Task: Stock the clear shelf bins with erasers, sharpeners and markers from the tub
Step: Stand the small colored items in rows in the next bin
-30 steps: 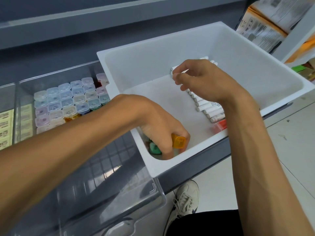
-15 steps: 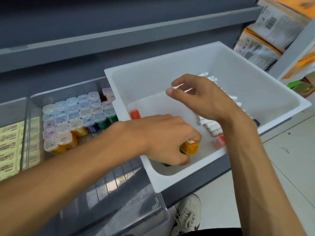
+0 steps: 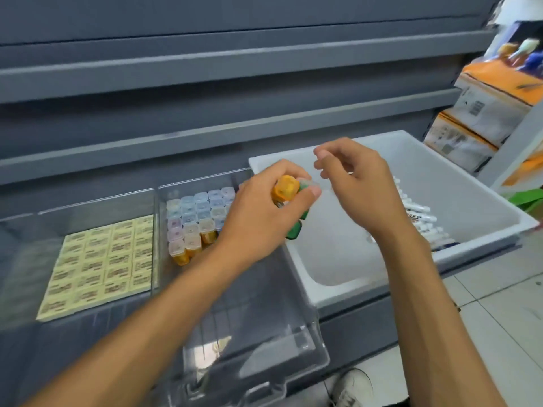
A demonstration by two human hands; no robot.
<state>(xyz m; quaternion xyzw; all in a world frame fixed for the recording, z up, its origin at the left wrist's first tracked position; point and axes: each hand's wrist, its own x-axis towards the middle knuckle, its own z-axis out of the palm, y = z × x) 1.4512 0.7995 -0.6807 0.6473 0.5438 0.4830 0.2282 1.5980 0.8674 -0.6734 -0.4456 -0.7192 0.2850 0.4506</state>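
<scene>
Two hands are working over one white tub point(image 3: 476, 183) that is sitting on a grey shelf beside two clear bins. The left hand point(image 3: 258, 212) is gripping a small bunch of sharpeners point(image 3: 284, 190) with its fingers and thumb curled round them: one orange body is showing on top and green is showing at two places below and behind it, so at least two are being held, though the palm is hiding the full count. The bunch is hanging above the tub's left rim, just beside the sharpener bin point(image 3: 264, 333). The right hand point(image 3: 355, 183) is hovering over the tub with fingers loosely curled, nothing visible in it. White markers point(image 3: 417, 214) are lying in one row along the tub's right side; the forearm is covering part of the row, so their number cannot be told. In the sharpener bin, capped sharpeners are standing in a block point(image 3: 195, 223) about five across, partly hidden by the left hand. In the eraser bin point(image 3: 97, 201), yellow erasers point(image 3: 100, 257) are lying in a flat grid roughly five across; blur is preventing an exact count. Two cardboard boxes point(image 3: 493, 101) are standing stacked at the right, and one shoe point(image 3: 352, 386) is showing below.
</scene>
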